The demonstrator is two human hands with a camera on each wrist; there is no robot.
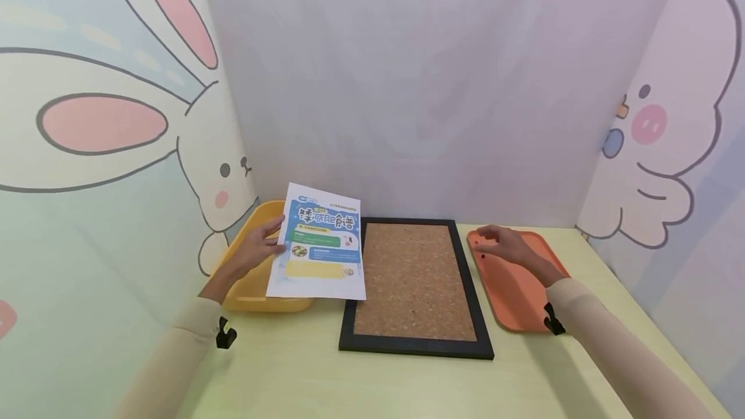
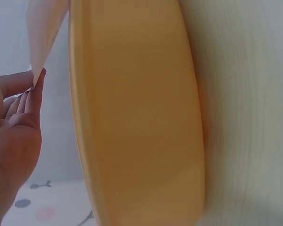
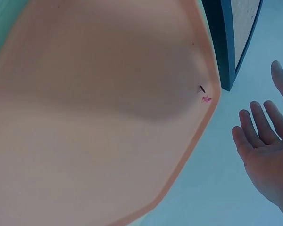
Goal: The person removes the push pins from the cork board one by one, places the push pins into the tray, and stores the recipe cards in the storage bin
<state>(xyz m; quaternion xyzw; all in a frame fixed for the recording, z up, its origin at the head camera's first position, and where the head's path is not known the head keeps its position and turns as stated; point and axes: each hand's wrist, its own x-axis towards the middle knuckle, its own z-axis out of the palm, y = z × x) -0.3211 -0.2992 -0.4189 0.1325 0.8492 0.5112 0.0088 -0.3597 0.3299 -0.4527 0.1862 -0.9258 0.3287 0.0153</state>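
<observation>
A printed paper poster (image 1: 320, 244) with blue and green panels is pinched at its left edge by my left hand (image 1: 253, 254). The sheet hangs above a yellow bin (image 1: 264, 304) and overlaps the left side of a black-framed cork board (image 1: 416, 283). In the left wrist view, the thumb and fingers (image 2: 35, 96) meet on the paper's edge (image 2: 45, 37). Over the far end of an orange tray (image 1: 518, 296), my right hand (image 1: 506, 246) hovers with parted fingers, holding nothing. Small pins (image 3: 202, 89), dark and pink, lie near the tray's edge.
The board lies flat on the pale table (image 1: 326, 374) between bin and tray. A plain curtain-like backdrop (image 1: 407, 83) rises behind them. Cartoon-printed walls stand on both sides, a rabbit (image 1: 221, 141) left and a white figure (image 1: 669, 167) right.
</observation>
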